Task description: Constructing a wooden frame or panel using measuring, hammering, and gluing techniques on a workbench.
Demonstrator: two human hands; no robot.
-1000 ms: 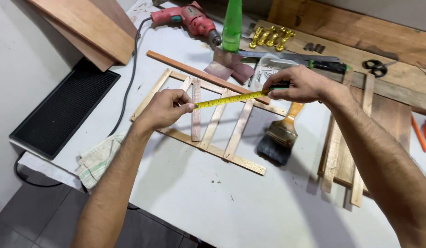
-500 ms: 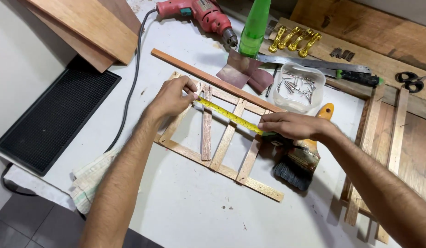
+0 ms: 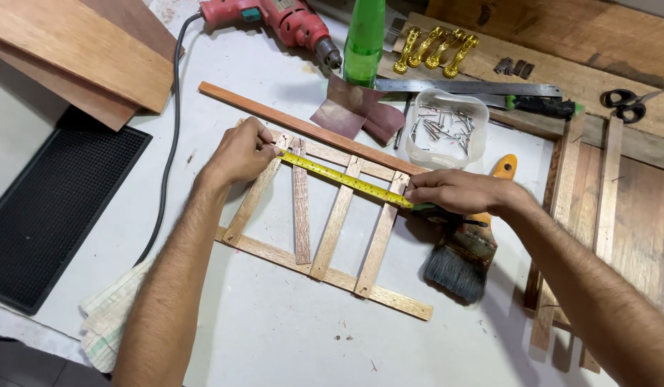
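A small frame of thin wooden slats (image 3: 325, 244) lies flat on the white table (image 3: 274, 337). A yellow tape measure (image 3: 342, 179) is stretched across its upper part. My left hand (image 3: 240, 153) pins the tape's end at the frame's left corner slat. My right hand (image 3: 457, 192) grips the tape's other end and its case at the frame's right side, above a paintbrush (image 3: 466, 247) with an orange handle. A long loose wooden strip (image 3: 303, 127) lies just behind the frame.
A red corded drill (image 3: 282, 20), green bottle (image 3: 365, 39), sandpaper pieces (image 3: 357, 109), clear tub of nails (image 3: 446, 129), gold handles (image 3: 432, 49), saw (image 3: 482, 89) and scissors (image 3: 628, 104) sit behind. Plywood sheets (image 3: 74, 54) and a black mat (image 3: 52, 208) lie left. Wooden strips (image 3: 575, 215) lie right. A cloth (image 3: 110, 315) hangs at the front edge.
My right hand has drawn the tape down along the frame and now rests at its right side over the brush. The view has shifted closer and lower.
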